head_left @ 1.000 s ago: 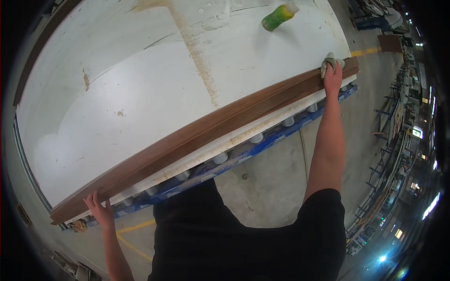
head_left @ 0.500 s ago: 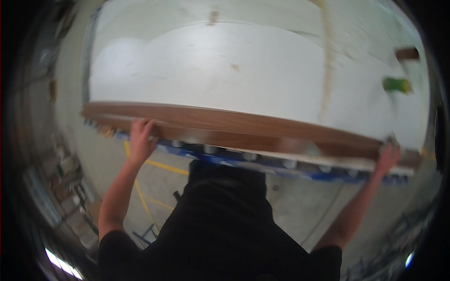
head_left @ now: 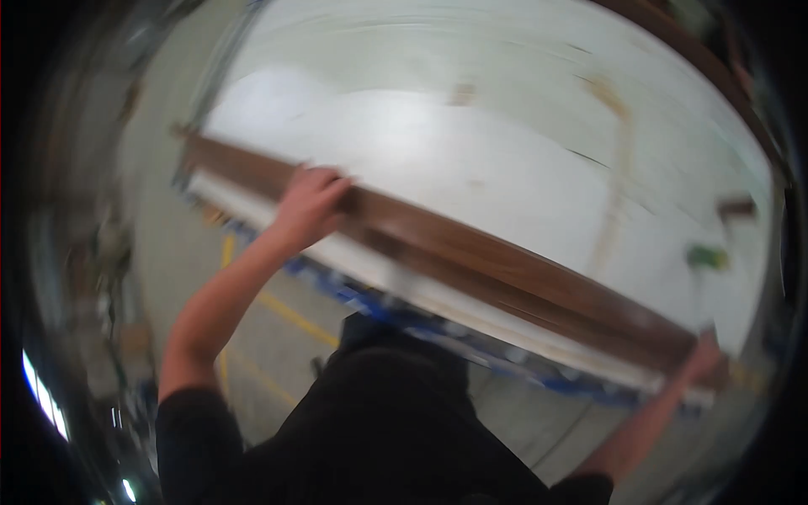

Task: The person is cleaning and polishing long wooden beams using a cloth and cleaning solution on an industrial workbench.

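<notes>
Board (head_left: 505, 268) spans the near side of the white table (head_left: 379, 126), above a blue frame (head_left: 358, 299); blur hides whether it rests flat. Left hand (head_left: 315, 204) clasps board toward its left end, fingers over the far edge, thumb hard to make out. Right hand (head_left: 704, 358) at the right end, too smeared to tell its grip. Green bottle (head_left: 707, 257) and brown block (head_left: 737, 207) beyond, detail lost.
</notes>
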Action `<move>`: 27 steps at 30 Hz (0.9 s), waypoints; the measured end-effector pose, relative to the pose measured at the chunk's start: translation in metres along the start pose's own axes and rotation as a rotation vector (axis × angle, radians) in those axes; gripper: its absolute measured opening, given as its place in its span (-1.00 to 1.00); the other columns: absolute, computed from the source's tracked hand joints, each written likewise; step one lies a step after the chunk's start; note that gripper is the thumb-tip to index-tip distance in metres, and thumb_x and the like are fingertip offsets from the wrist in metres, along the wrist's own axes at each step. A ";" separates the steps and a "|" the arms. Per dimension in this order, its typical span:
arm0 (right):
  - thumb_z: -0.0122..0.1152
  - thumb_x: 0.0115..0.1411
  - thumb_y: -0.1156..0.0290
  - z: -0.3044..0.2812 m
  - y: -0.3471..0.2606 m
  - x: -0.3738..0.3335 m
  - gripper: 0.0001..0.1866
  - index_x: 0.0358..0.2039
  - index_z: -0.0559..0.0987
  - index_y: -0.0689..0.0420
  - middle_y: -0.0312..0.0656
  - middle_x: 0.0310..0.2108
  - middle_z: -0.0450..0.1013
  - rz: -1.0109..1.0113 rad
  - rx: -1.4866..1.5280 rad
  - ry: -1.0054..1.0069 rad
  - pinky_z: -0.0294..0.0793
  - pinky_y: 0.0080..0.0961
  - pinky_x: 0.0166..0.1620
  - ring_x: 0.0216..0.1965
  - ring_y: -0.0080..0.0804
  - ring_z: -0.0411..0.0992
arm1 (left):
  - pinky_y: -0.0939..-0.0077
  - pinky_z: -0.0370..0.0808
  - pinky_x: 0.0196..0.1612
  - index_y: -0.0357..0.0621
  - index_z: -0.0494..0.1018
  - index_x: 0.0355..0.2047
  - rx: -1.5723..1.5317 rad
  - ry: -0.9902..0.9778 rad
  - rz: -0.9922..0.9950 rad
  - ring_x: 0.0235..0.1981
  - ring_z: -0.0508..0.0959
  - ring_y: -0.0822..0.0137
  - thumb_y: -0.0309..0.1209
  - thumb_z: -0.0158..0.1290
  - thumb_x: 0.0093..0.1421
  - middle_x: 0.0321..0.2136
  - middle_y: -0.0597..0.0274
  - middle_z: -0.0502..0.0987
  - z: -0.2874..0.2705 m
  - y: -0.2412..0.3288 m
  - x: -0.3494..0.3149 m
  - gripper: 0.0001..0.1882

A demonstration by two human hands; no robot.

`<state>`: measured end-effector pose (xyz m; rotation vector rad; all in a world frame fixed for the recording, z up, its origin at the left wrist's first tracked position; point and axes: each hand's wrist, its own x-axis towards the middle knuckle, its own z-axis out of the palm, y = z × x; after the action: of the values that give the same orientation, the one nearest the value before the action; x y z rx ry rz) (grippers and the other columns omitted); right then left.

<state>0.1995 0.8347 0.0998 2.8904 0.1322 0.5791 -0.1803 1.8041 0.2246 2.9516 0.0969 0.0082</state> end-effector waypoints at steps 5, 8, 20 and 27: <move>0.44 0.11 -0.16 0.020 -0.115 0.016 -0.42 -0.17 0.75 0.15 0.02 -0.05 0.65 0.455 0.035 0.116 0.57 -0.02 0.16 0.03 0.09 0.58 | -0.02 0.43 0.30 -0.20 0.43 0.25 0.039 -0.092 -0.043 0.23 0.46 -0.26 -0.55 0.41 0.03 0.19 -0.19 0.47 0.027 -0.032 0.015 -0.27; 0.37 0.12 -0.11 0.010 -0.119 0.048 -0.34 0.00 0.75 0.21 0.03 0.23 0.53 0.701 0.313 0.119 0.38 -0.19 0.39 0.30 0.01 0.45 | -0.02 0.44 0.27 -0.20 0.39 0.23 -0.078 -0.129 -0.105 0.24 0.42 -0.29 -0.66 0.34 0.00 0.19 -0.20 0.43 0.038 -0.054 0.008 -0.26; 0.34 0.34 0.30 -0.050 -0.172 0.006 -0.69 -0.12 0.69 0.34 -0.05 -0.23 0.66 1.034 1.108 0.831 0.55 -0.37 -0.06 -0.20 -0.37 0.58 | -0.07 0.52 0.14 -0.15 0.36 0.23 0.066 -0.282 -0.021 0.16 0.48 -0.21 -0.51 0.31 0.09 0.11 -0.08 0.49 0.091 0.038 0.124 -0.33; 0.27 0.35 0.42 -0.151 -0.241 -0.167 -0.75 -0.04 0.64 0.27 -0.21 -0.27 0.59 0.978 0.966 0.649 0.51 -0.49 -0.05 -0.19 -0.51 0.50 | -0.12 0.56 0.13 -0.05 0.37 0.23 0.123 -0.421 0.062 0.19 0.50 -0.08 -0.34 0.34 0.16 0.13 0.04 0.49 0.119 0.125 0.164 -0.36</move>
<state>-0.0251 1.0753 0.1254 3.2706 -1.3167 2.0767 -0.0070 1.6700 0.1310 3.0008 -0.0553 -0.6265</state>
